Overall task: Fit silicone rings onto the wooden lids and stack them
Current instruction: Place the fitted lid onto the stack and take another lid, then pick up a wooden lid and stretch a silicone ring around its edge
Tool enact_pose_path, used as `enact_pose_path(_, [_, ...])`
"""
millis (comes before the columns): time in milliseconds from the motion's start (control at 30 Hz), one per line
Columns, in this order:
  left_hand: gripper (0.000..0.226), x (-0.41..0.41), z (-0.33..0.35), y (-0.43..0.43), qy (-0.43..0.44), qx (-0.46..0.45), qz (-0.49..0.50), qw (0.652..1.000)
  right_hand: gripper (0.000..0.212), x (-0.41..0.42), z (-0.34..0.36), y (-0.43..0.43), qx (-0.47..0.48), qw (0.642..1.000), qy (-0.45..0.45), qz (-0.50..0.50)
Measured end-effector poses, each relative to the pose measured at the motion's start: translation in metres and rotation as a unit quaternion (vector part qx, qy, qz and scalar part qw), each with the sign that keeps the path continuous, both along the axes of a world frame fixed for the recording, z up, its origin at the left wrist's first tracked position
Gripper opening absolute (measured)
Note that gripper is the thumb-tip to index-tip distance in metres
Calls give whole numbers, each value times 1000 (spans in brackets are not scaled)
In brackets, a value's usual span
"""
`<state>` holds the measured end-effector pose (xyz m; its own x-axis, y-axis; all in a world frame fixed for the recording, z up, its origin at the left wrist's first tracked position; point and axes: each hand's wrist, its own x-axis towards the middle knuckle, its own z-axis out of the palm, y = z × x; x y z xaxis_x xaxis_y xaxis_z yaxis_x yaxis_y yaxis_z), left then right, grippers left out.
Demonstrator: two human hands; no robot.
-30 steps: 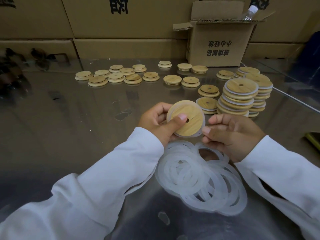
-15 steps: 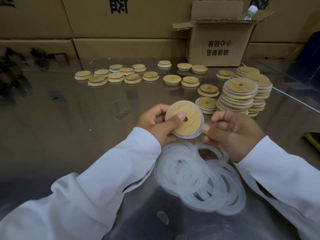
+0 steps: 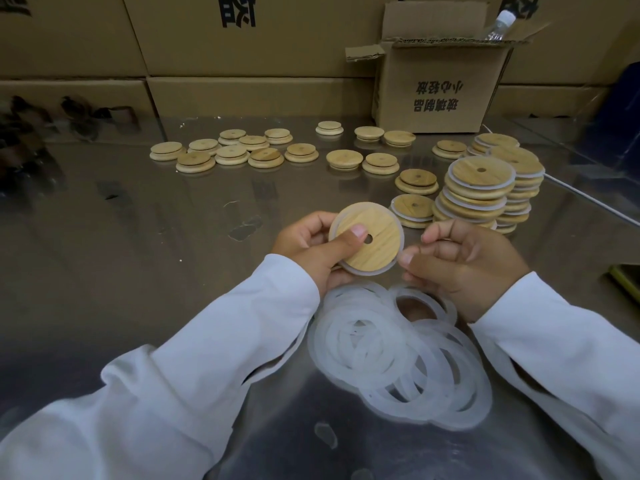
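Head view. The left hand (image 3: 304, 244) gripped a wooden lid (image 3: 372, 242) above the near centre of the surface (image 3: 138, 254). Its thumb was pressed on the lid's face beside the centre hole, and its fingers were curled behind the lid. A silicone ring (image 3: 360, 271) showed as a pale band round the lid's rim. The right hand (image 3: 464, 261) was just beside the lid's right edge with its fingers curled. Whether its thumb and forefinger pinched the ring could not be told.

Risks, as judged: a ring seated unevenly could roll off the rim or leave the lid tilted once stacked. The tall stack of ringed lids (image 3: 479, 192) at the right leaned slightly, so a lid set down off-centre could topple it into the second stack (image 3: 516, 164) behind. The sleeves lay close to the loose rings (image 3: 398, 358) heaped below the hands and could drag them about. Bare lids (image 3: 235, 150) lay scattered across the far side.

Containers: an open cardboard box (image 3: 436, 95) stood at the far right with its flaps raised. The capped neck of a clear plastic bottle (image 3: 498, 24) showed over its rim; anything else inside was hidden. The closed cartons (image 3: 242, 39) along the far edge showed nothing of their contents.
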<state>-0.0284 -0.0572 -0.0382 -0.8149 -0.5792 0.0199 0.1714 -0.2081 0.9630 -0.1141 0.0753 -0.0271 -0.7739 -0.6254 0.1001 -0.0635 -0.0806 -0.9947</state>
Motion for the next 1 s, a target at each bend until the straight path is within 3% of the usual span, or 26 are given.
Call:
enact_pose_path(167, [7,-7,4,-8,-36,-14,77,996,25,0,-2,-2,25,1000,17,-10])
enact_pose_path(333, [21,-37,16,-24,-107,-90,128,982,24,1,-1,-2,11,1000,27,-12])
enact_pose_path(567, [34,-115,34,-32,-234,-167,96,953,23,5,0,-2,6,999,31,-7])
enact_pose_path(667, [48,-139,31,-31,-298,-239,58,923,23,7,0,-1,7,999,35,2])
enact_pose_path(900, [73,-168,28,-38,-393,-305,-38,867,22,7,6,2,16,999,23,35])
enact_pose_path(1000, [63,-180,32,-48,-367,-294,-13,883,23,7,8,1,11,999,23,43])
